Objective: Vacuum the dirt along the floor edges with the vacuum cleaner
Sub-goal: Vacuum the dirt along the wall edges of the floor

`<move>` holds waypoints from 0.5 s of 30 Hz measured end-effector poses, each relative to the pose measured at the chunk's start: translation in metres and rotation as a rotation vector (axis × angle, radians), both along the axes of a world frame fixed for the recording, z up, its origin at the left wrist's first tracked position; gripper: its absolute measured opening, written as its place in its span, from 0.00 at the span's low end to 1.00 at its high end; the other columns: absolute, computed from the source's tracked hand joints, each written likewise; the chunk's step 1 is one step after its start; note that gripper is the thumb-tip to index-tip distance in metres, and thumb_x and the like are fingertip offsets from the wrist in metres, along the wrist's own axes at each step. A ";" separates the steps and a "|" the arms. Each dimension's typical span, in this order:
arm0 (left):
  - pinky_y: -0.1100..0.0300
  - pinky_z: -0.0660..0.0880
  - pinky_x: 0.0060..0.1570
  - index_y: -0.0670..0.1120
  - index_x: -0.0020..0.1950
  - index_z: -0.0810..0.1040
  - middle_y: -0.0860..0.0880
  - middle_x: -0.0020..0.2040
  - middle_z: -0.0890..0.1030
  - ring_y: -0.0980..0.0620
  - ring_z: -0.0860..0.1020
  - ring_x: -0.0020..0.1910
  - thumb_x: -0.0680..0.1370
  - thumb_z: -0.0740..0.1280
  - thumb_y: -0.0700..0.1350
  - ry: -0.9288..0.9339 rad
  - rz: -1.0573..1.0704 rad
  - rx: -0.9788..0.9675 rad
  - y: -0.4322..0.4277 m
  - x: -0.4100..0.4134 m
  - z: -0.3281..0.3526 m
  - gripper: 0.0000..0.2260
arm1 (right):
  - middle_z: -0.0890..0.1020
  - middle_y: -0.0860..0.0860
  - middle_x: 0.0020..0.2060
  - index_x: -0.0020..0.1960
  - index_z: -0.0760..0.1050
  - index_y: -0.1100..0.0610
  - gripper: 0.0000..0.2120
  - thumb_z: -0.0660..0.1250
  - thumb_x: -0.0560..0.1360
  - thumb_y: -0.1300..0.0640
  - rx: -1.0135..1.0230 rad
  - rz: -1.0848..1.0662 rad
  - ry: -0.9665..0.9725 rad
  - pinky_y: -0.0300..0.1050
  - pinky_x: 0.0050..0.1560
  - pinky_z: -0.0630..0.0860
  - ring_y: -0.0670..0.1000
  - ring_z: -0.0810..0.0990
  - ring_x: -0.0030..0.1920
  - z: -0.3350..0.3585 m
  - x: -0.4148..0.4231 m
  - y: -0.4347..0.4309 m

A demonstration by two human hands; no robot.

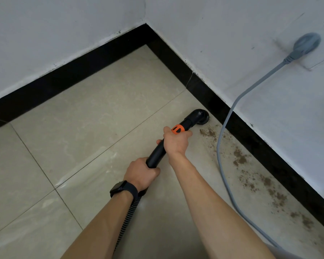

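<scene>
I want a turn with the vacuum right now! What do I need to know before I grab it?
Left hand: grips the back end of the black wand, where the ribbed hose starts.
Right hand: grips the wand just behind the orange collar.
Nozzle: down on the floor, beside the black skirting of the right wall.
Done: the edge from the nozzle to the corner looks clean.
Left: brown dirt lies along that skirting, from beside the nozzle back towards you.
Mind the grey cord: it hangs from the wall plug and lies across the dirty strip.
</scene>
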State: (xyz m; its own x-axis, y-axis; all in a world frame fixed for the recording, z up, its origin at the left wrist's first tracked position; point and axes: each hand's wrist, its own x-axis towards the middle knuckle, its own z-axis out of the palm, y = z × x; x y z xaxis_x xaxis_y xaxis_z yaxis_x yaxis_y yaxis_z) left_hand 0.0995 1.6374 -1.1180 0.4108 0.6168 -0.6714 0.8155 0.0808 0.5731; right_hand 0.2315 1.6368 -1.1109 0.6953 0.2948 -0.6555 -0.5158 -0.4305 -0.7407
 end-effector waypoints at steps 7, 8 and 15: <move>0.59 0.72 0.31 0.48 0.38 0.75 0.48 0.33 0.80 0.49 0.76 0.30 0.71 0.70 0.46 -0.019 -0.020 0.005 0.000 0.020 -0.003 0.05 | 0.78 0.54 0.46 0.62 0.58 0.54 0.19 0.67 0.79 0.59 -0.013 0.018 -0.019 0.49 0.38 0.85 0.50 0.82 0.26 -0.002 0.022 -0.001; 0.59 0.72 0.31 0.48 0.39 0.75 0.48 0.34 0.80 0.49 0.77 0.30 0.71 0.70 0.46 -0.021 -0.021 0.004 0.000 0.021 -0.004 0.05 | 0.78 0.55 0.46 0.62 0.58 0.54 0.19 0.67 0.79 0.59 -0.010 0.021 -0.019 0.48 0.37 0.84 0.49 0.82 0.26 -0.002 0.024 -0.001; 0.62 0.69 0.29 0.51 0.38 0.74 0.50 0.32 0.78 0.50 0.76 0.29 0.72 0.69 0.46 -0.030 -0.047 0.043 -0.002 0.022 -0.003 0.06 | 0.78 0.56 0.47 0.65 0.59 0.55 0.21 0.67 0.79 0.60 0.028 -0.015 0.004 0.44 0.33 0.80 0.49 0.81 0.25 -0.003 0.025 -0.004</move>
